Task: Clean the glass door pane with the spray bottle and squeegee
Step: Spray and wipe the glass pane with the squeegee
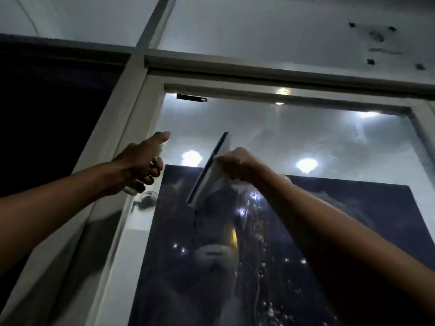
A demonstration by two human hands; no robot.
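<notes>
At twelve o'clock of the wet pane (306, 142), the right hand (237, 164) grips the squeegee (209, 170) (light, stiff; likely slippery); the left hand (138, 161) clasps the spray bottle (134, 188).

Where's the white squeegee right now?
In the head view, the white squeegee is centre frame, gripped by the right hand against the glass door pane.

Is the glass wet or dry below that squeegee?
Wet: droplets and runs speckle the glass door pane below the squeegee, which the right hand holds tilted.
</notes>
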